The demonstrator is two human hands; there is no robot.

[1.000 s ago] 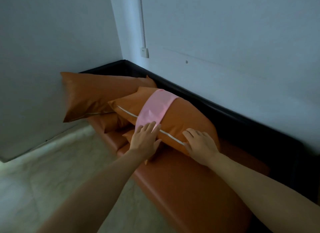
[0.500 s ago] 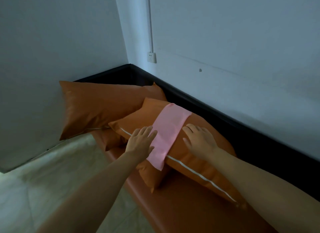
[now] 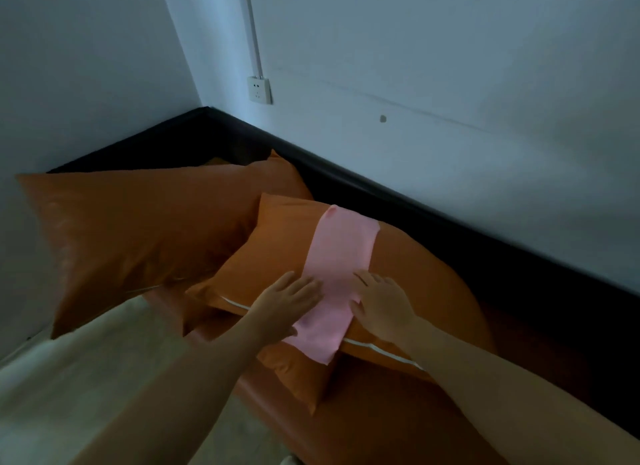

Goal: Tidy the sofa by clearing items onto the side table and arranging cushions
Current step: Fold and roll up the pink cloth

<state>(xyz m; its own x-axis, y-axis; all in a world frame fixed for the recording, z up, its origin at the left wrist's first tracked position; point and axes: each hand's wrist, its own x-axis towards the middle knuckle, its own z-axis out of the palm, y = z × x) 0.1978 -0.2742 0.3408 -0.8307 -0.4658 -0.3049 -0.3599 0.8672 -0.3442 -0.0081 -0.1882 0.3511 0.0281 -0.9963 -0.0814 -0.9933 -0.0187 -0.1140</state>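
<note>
**Settling the banded cushion**

My left hand (image 3: pixel 282 300) lies flat, fingers (image 3: pixel 304 286) straight, pressing the cushion (image 3: pixel 277 253) at the near edge of its pink band (image 3: pixel 341 256). My right hand (image 3: pixel 382 307) lies just as flat on the other side of the band, fingers spread, gripping nothing. To do this well, I judge I should press evenly with both palms so the cushion beds down square without rucking the band. The cushion lies directly under my fingers on the sofa (image 3: pixel 374 416), its far corner overlapping the larger cushion (image 3: pixel 138 229) at the wall.
</note>
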